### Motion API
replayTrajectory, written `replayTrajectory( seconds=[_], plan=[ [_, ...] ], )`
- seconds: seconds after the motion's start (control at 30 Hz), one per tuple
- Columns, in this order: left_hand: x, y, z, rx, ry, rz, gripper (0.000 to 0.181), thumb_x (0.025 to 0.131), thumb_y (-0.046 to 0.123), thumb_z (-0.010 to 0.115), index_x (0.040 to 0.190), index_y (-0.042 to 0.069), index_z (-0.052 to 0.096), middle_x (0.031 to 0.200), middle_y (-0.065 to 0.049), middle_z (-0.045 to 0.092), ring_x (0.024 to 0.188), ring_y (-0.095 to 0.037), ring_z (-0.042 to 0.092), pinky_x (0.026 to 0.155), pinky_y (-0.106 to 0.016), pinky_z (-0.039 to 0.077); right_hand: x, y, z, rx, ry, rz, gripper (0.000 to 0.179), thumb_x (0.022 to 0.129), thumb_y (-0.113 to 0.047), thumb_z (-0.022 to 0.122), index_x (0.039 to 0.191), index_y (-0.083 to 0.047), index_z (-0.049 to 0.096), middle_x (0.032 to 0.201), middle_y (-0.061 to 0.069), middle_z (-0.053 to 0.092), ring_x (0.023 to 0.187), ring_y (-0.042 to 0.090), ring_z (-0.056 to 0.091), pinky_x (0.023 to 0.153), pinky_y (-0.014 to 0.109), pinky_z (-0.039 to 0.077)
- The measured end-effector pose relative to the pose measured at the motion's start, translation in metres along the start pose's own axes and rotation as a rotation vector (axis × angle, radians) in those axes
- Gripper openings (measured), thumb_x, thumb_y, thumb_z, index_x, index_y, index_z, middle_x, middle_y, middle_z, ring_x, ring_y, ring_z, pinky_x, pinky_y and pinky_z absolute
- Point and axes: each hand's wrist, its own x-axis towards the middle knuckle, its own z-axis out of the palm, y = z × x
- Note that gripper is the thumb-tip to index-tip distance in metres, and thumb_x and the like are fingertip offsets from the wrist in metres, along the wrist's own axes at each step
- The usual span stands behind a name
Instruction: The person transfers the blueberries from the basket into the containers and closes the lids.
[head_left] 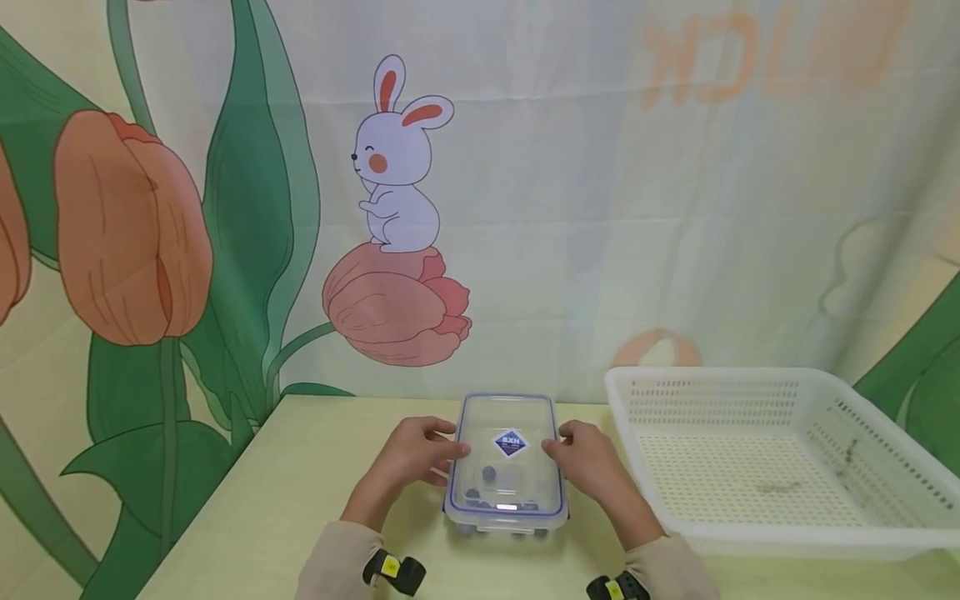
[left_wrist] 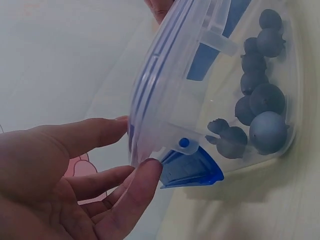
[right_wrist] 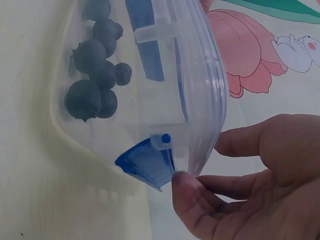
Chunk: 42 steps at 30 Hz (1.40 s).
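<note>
A clear plastic food box (head_left: 507,521) with a blue-edged lid (head_left: 480,417) and a blue diamond label stands on the table. Inside, several blueberries (left_wrist: 267,97) lie along the bottom, also seen through the wall in the right wrist view. My left hand (head_left: 422,451) grips the box's left edge, thumb on the lid's rim and fingers by a blue side clip (left_wrist: 192,170) that sticks outward. At the right edge my right hand (head_left: 588,454) does likewise, thumb at the rim and a fingertip against the other outward-tilted clip (right_wrist: 147,162). The box's far side is partly hidden.
To the right stands a white perforated plastic basket (head_left: 742,533), close to my right forearm. The pale table (head_left: 255,492) ends at a curtain (head_left: 540,208) printed with tulips and a rabbit. Both wrists wear black straps (head_left: 393,571).
</note>
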Motion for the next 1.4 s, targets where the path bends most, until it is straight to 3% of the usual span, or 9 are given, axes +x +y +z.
replayTrajectory(
  seconds=[0.2, 0.4, 0.5, 0.67, 0.93, 1.4],
  plan=[
    [0.004, -0.006, -0.002, 0.04, -0.004, -0.051, 0.063, 0.091, 0.028, 0.086, 0.14, -0.004, 0.061, 0.122, -0.018, 0.069, 0.101, -0.034, 0.072, 0.076, -0.039, 0.067, 0.0, 0.002, 0.006, 0.066, -0.021, 0.076, 0.04, 0.105, -0.019, 0.06, 0.121, 0.017, 0.052, 0.11, 0.029, 0.065, 0.096, 0.037, 0.067, 0.077, 0.049, 0.062],
    [0.007, -0.01, -0.003, 0.02, -0.09, -0.111, 0.076, 0.095, 0.037, 0.081, 0.149, -0.006, 0.051, 0.118, -0.019, 0.073, 0.087, -0.03, 0.076, 0.071, -0.042, 0.067, -0.001, 0.005, 0.011, 0.254, -0.08, 0.171, 0.04, 0.108, -0.019, 0.053, 0.127, 0.014, 0.039, 0.121, 0.036, 0.055, 0.099, 0.039, 0.066, 0.071, 0.05, 0.066],
    [0.007, -0.01, -0.003, 0.032, -0.071, -0.128, 0.079, 0.093, 0.038, 0.082, 0.151, -0.005, 0.05, 0.115, -0.018, 0.073, 0.083, -0.028, 0.076, 0.069, -0.041, 0.067, 0.0, 0.007, 0.011, 0.19, -0.05, 0.156, 0.05, 0.106, -0.022, 0.057, 0.132, 0.016, 0.037, 0.126, 0.041, 0.055, 0.108, 0.046, 0.066, 0.08, 0.053, 0.064],
    [0.005, -0.007, -0.003, 0.072, 0.017, -0.106, 0.082, 0.088, 0.034, 0.088, 0.15, -0.006, 0.05, 0.114, -0.019, 0.071, 0.085, -0.028, 0.074, 0.068, -0.039, 0.067, 0.003, 0.01, 0.008, 0.041, 0.04, 0.1, 0.068, 0.101, -0.026, 0.068, 0.139, 0.022, 0.039, 0.129, 0.045, 0.056, 0.119, 0.053, 0.062, 0.096, 0.06, 0.057],
    [0.004, -0.002, -0.001, 0.055, 0.062, -0.067, 0.067, 0.088, 0.024, 0.09, 0.14, -0.006, 0.061, 0.111, -0.016, 0.069, 0.086, -0.026, 0.072, 0.069, -0.035, 0.066, 0.002, 0.008, 0.004, 0.035, 0.041, 0.055, 0.058, 0.099, -0.021, 0.073, 0.133, 0.022, 0.053, 0.12, 0.035, 0.065, 0.105, 0.044, 0.069, 0.084, 0.051, 0.064],
    [0.0, 0.0, 0.005, 0.084, 0.113, -0.01, 0.044, 0.088, 0.018, 0.089, 0.121, -0.006, 0.072, 0.102, -0.013, 0.071, 0.084, -0.024, 0.072, 0.07, -0.035, 0.067, 0.004, 0.006, 0.006, -0.006, 0.081, 0.011, 0.042, 0.097, -0.018, 0.077, 0.116, 0.017, 0.065, 0.1, 0.022, 0.069, 0.083, 0.028, 0.068, 0.068, 0.04, 0.062]
  ],
)
